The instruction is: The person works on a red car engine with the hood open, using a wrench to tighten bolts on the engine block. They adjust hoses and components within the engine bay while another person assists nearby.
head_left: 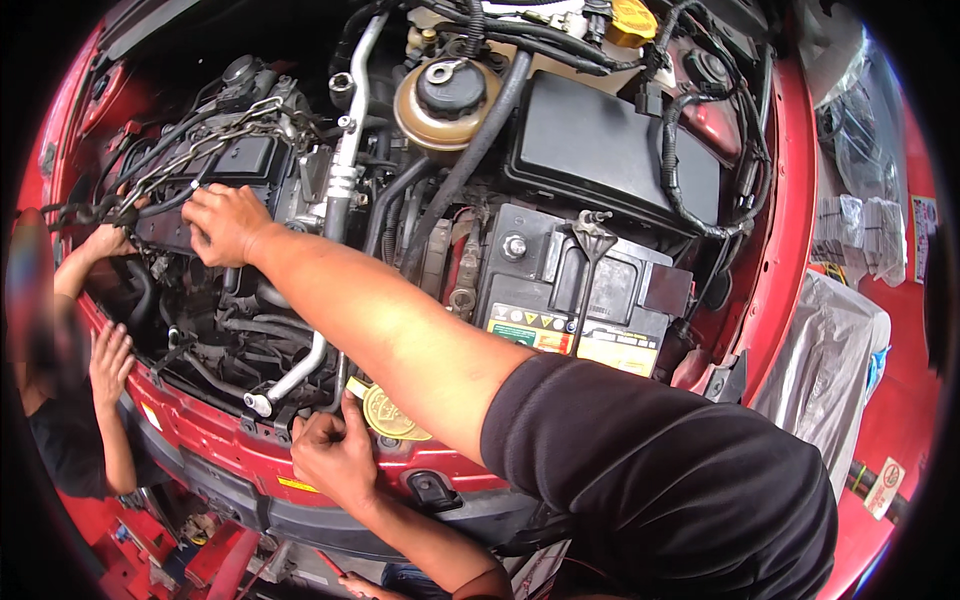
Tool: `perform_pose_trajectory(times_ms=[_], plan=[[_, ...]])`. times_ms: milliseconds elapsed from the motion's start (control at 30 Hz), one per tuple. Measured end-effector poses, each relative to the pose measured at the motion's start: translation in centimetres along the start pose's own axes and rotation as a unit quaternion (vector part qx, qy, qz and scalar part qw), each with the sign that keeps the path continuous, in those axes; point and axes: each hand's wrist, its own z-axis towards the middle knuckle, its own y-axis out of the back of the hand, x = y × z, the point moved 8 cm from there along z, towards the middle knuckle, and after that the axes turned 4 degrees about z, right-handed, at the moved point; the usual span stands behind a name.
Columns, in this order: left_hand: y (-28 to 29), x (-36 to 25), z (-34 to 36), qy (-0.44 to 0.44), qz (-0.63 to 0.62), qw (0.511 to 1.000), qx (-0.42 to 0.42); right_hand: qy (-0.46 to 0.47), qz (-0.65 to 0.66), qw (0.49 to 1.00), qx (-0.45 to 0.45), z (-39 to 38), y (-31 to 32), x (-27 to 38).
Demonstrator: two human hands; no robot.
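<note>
You are resting both grips half-curled — right hand [228,226] by the engine [243,160], left hand [335,455] at the red panel [225,443]; holds, cannot tell. Best: be minding the chain [178,160].

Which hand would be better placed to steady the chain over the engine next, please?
Probably the right hand: it reaches over the engine, close to the chain, while the left hand is farther away, beside the round yellow label.

Engine [240,160] left of reservoir [420,125] and battery [620,285], box [610,150] behind battery, right of reservoir
</note>
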Motion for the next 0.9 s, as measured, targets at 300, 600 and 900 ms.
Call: perform_pose_trajectory(times_ms=[300,600,900], plan=[[0.3,0.7,-0.4,0.027,0.012,1.000,-0.001,-0.001,0.013,0.999,0.029,-0.3,-1.5,0.9],[0.4,-0.2,0.0,0.016,0.010,1.000,0.002,0.026,-0.005,0.999,-0.031,0.0,-0.6,0.4],[-0.2,1.1,-0.3,0.009,-0.007,1.000,0.002,-0.006,0.002,0.999,0.054,-0.4,-1.9,0.5]])
